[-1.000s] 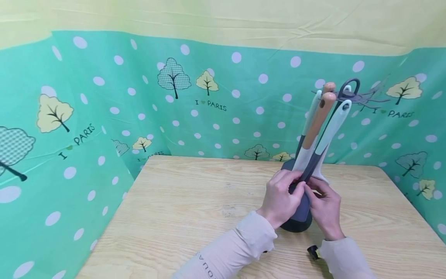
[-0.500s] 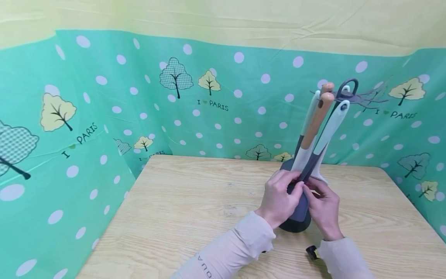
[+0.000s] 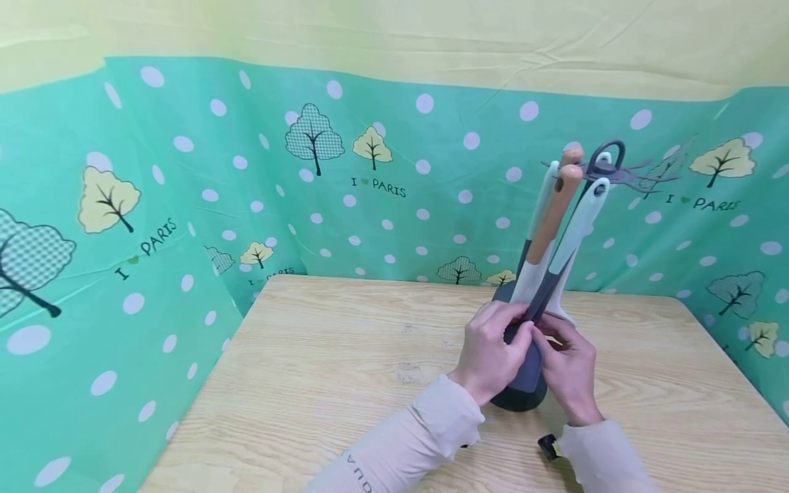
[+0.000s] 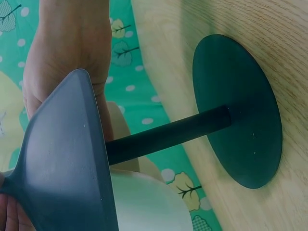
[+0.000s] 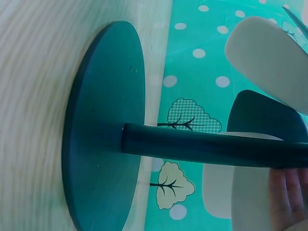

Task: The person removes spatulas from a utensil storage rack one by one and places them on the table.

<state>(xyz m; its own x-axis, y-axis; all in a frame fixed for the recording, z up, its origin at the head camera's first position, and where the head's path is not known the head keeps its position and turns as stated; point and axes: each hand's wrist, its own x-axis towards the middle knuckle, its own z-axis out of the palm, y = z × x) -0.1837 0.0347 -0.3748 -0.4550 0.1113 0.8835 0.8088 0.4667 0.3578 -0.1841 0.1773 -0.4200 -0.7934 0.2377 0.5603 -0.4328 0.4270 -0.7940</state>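
On table [image 3: 345,356] | left hand [image 3: 491,346], right hand [image 3: 572,368]: fingers clamped on dark spatula [image 3: 527,373] | utensil stand [image 4: 192,127] shifted left

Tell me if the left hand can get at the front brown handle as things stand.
Probably yes: the front brown handle rises above the left hand, with nothing covering it in the head view. That hand seems to pinch the dark spatula, so it would likely have to let go first.

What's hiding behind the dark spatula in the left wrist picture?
Peeking out past the spatula are the stand's pole, a pale utensil and part of the right hand. It covers the rest, so I can't see that.
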